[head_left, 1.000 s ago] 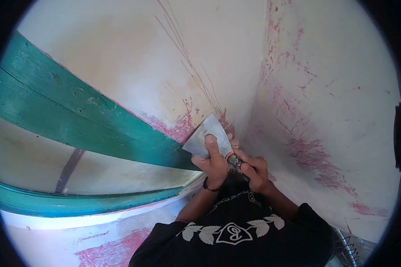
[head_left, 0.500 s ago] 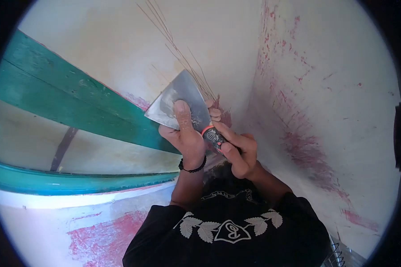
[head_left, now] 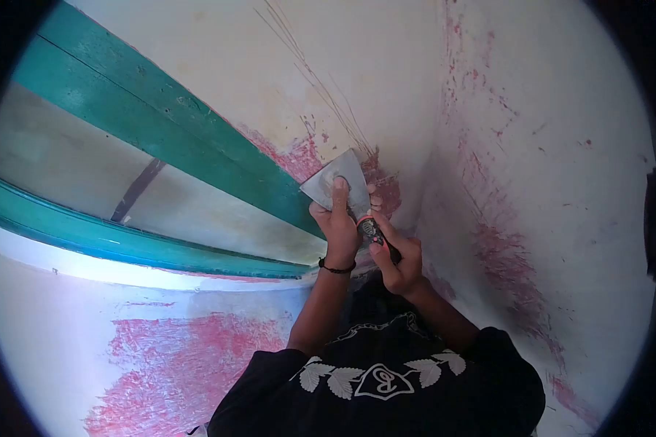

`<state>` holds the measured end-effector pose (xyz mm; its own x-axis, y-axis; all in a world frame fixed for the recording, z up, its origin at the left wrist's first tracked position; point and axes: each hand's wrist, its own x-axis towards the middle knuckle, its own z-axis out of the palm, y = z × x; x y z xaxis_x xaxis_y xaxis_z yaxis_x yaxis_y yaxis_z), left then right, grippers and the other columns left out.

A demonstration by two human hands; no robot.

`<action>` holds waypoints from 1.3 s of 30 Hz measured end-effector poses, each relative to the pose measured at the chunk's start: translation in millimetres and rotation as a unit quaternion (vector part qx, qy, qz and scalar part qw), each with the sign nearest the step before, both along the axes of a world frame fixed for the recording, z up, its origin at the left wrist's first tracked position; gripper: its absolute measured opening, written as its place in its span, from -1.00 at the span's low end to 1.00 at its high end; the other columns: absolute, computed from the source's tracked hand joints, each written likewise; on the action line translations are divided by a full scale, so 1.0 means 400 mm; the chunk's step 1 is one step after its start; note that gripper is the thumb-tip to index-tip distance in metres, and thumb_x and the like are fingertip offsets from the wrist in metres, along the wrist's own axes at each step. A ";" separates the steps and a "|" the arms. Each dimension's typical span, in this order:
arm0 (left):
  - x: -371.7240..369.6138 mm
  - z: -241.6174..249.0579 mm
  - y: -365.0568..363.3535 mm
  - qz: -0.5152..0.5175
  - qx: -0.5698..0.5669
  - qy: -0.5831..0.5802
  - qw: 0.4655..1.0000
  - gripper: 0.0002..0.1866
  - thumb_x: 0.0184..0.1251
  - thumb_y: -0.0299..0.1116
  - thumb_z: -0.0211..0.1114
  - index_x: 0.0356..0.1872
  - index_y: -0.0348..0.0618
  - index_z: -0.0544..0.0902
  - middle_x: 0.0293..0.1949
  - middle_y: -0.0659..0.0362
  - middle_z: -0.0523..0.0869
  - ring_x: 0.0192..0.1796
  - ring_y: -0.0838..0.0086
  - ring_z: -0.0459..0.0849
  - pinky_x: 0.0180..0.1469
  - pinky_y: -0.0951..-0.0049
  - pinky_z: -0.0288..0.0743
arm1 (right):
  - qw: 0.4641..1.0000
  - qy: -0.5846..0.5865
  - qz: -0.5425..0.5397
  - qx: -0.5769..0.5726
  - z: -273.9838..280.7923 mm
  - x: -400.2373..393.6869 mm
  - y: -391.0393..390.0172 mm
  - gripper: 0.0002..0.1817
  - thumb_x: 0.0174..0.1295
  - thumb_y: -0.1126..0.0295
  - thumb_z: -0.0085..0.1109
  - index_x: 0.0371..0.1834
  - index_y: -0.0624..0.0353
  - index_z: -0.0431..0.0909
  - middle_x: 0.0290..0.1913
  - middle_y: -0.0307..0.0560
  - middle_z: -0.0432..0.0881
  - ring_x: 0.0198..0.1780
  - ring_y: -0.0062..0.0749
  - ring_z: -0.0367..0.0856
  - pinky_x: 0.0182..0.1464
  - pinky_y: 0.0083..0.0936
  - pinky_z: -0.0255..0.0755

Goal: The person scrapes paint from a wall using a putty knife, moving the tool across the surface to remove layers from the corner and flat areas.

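Note:
A wide-bladed scraper (head_left: 355,177) with a black and orange handle is held in both hands, its flat metal blade smeared with pale residue. My left hand (head_left: 337,231), with a dark braided bracelet at the wrist, grips the blade, thumb pressed flat on its face and fingers behind it. Around the handle my right hand (head_left: 402,256) is closed, thumb along the side. The blade's edge overlaps a scraped reddish patch (head_left: 299,159) of the pale wall beside the green wooden frame.
Green-painted wooden beams (head_left: 175,116) run diagonally across the left. A pale wall (head_left: 547,146) with streaky red patches stands on the right, meeting the other wall at a corner. Another large reddish scraped area (head_left: 189,357) lies lower left. Thin scratch lines mark the upper wall.
Both hands and the scraper sit lower and farther right in view, and look smaller. More of the reddish patch beside the green beam shows. Both grips are the same.

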<state>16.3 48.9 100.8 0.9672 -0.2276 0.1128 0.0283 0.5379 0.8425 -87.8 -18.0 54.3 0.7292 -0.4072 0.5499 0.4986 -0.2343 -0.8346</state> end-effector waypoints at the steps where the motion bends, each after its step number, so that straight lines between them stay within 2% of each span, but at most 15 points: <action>1: -0.004 0.006 -0.006 -0.003 -0.020 0.006 1.000 -0.73 0.57 -0.29 0.19 -0.14 -0.37 0.60 -0.38 -0.01 0.77 -0.50 0.40 0.73 -0.46 0.44 0.64 | 1.000 0.011 0.003 -0.001 0.008 -0.008 -0.006 -0.49 0.31 0.44 0.16 0.33 0.41 0.49 -0.22 0.16 0.75 -0.33 -0.41 0.74 -0.21 -0.47 0.57; 5: -0.007 -0.001 -0.016 0.019 -0.015 -0.006 1.000 -0.72 0.57 -0.26 0.19 -0.15 -0.36 0.60 -0.40 -0.04 0.76 -0.52 0.37 0.72 -0.48 0.41 0.64 | 0.997 0.063 0.034 -0.022 0.018 -0.019 -0.038 -0.49 0.33 0.42 0.12 0.34 0.43 0.48 -0.20 0.07 0.76 -0.29 -0.49 0.71 -0.16 -0.56 0.54; 11: -0.007 0.015 -0.004 0.019 0.012 0.000 1.000 -0.73 0.54 -0.27 0.21 -0.17 -0.35 0.60 -0.41 -0.04 0.76 -0.54 0.36 0.70 -0.49 0.41 0.62 | 1.000 0.027 0.005 -0.015 -0.003 -0.012 0.004 -0.49 0.36 0.43 0.08 0.35 0.43 0.47 -0.24 0.06 0.75 -0.32 -0.48 0.70 -0.22 -0.53 0.53; 14: -0.004 0.019 -0.011 0.023 0.013 -0.020 0.999 -0.72 0.54 -0.26 0.22 -0.16 -0.36 0.60 -0.41 -0.03 0.76 -0.54 0.37 0.70 -0.49 0.41 0.62 | 1.000 -0.004 0.006 -0.015 -0.007 0.000 -0.012 -0.50 0.35 0.44 0.10 0.35 0.39 0.48 -0.30 0.13 0.72 -0.36 -0.41 0.72 -0.22 -0.50 0.55; 19: 0.035 0.114 -0.040 0.086 -0.015 -0.118 0.989 -0.69 0.55 -0.23 0.22 -0.12 -0.38 0.60 -0.40 -0.01 0.76 -0.53 0.39 0.70 -0.51 0.43 0.59 | 0.998 0.011 0.042 -0.044 0.129 0.028 -0.072 -0.51 0.36 0.43 0.10 0.36 0.35 0.49 -0.18 0.11 0.75 -0.25 -0.47 0.71 -0.15 -0.51 0.54; 20: 0.044 0.124 -0.039 0.054 -0.042 -0.115 0.991 -0.66 0.56 -0.20 0.21 -0.08 -0.38 0.60 -0.39 -0.01 0.75 -0.52 0.40 0.70 -0.52 0.44 0.58 | 0.998 0.001 0.042 -0.043 0.151 0.035 -0.072 -0.51 0.37 0.42 0.11 0.36 0.34 0.49 -0.15 0.11 0.75 -0.23 -0.48 0.71 -0.13 -0.52 0.54; 22: 0.060 0.103 -0.031 0.076 -0.014 -0.106 0.991 -0.65 0.56 -0.19 0.21 -0.07 -0.38 0.59 -0.38 -0.01 0.75 -0.51 0.39 0.71 -0.53 0.44 0.58 | 0.999 -0.005 0.032 -0.040 0.157 0.029 -0.056 -0.52 0.38 0.42 0.10 0.35 0.34 0.49 -0.11 0.13 0.76 -0.22 -0.47 0.72 -0.11 -0.51 0.55; 23: 0.059 0.092 -0.023 0.089 -0.001 -0.102 0.991 -0.65 0.56 -0.18 0.20 -0.06 -0.38 0.59 -0.38 -0.01 0.75 -0.50 0.39 0.71 -0.53 0.45 0.57 | 0.999 -0.009 0.029 -0.039 0.154 0.022 -0.045 -0.52 0.38 0.42 0.10 0.35 0.34 0.49 -0.09 0.14 0.76 -0.21 -0.46 0.72 -0.09 -0.50 0.55; 24: 0.028 0.095 -0.015 0.019 -0.034 -0.067 0.997 -0.65 0.56 -0.19 0.20 -0.05 -0.38 0.58 -0.38 -0.02 0.75 -0.51 0.38 0.71 -0.54 0.45 0.58 | 0.999 0.017 0.035 -0.028 0.122 0.009 -0.038 -0.52 0.38 0.43 0.10 0.35 0.36 0.49 -0.08 0.15 0.76 -0.20 -0.44 0.74 -0.09 -0.49 0.55; 26: -0.006 0.019 -0.011 0.029 -0.008 -0.031 0.999 -0.66 0.56 -0.20 0.19 -0.05 -0.38 0.58 -0.39 -0.03 0.75 -0.51 0.36 0.72 -0.55 0.45 0.58 | 0.997 0.067 0.048 -0.004 0.028 -0.002 -0.033 -0.53 0.39 0.43 0.10 0.34 0.38 0.48 -0.05 0.18 0.76 -0.17 -0.39 0.76 -0.07 -0.48 0.56; 28: 0.001 0.007 -0.016 0.026 0.006 -0.011 1.000 -0.66 0.56 -0.21 0.19 -0.06 -0.39 0.58 -0.39 -0.03 0.75 -0.51 0.36 0.72 -0.52 0.44 0.60 | 0.999 -0.014 -0.011 -0.037 0.004 0.016 -0.018 -0.51 0.38 0.42 0.08 0.34 0.41 0.49 -0.26 0.07 0.72 -0.35 -0.49 0.68 -0.23 -0.54 0.50; 30: -0.002 0.011 -0.010 0.010 0.006 0.000 1.000 -0.65 0.57 -0.22 0.19 -0.08 -0.41 0.59 -0.37 -0.04 0.76 -0.49 0.37 0.74 -0.46 0.41 0.65 | 0.998 -0.028 -0.031 -0.042 0.004 0.019 -0.010 -0.51 0.37 0.41 0.07 0.33 0.43 0.49 -0.34 0.03 0.71 -0.44 -0.53 0.65 -0.31 -0.57 0.48; 32: 0.005 0.042 -0.009 -0.005 -0.001 -0.002 1.000 -0.66 0.57 -0.22 0.18 -0.11 -0.40 0.59 -0.38 -0.04 0.76 -0.49 0.37 0.73 -0.46 0.41 0.64 | 0.999 0.024 -0.005 -0.027 0.069 -0.003 -0.019 -0.51 0.37 0.41 0.07 0.33 0.44 0.49 -0.29 0.06 0.73 -0.42 -0.51 0.67 -0.29 -0.57 0.50; 35: 0.009 0.045 -0.023 -0.002 -0.017 -0.011 1.000 -0.69 0.57 -0.22 0.18 -0.11 -0.36 0.57 -0.39 -0.04 0.75 -0.52 0.35 0.72 -0.50 0.41 0.61 | 0.998 0.056 0.027 -0.018 0.091 -0.014 -0.037 -0.53 0.36 0.47 0.07 0.32 0.42 0.49 -0.11 0.28 0.74 -0.17 -0.16 0.82 -0.13 -0.39 0.59; 39: -0.013 0.006 -0.014 0.010 -0.015 0.020 1.000 -0.71 0.56 -0.23 0.19 -0.10 -0.34 0.56 -0.40 -0.05 0.75 -0.53 0.34 0.71 -0.52 0.39 0.60 | 0.996 0.082 0.038 -0.025 0.052 -0.028 -0.038 -0.52 0.36 0.47 0.07 0.33 0.44 0.48 -0.09 0.30 0.74 -0.15 -0.17 0.81 -0.10 -0.41 0.59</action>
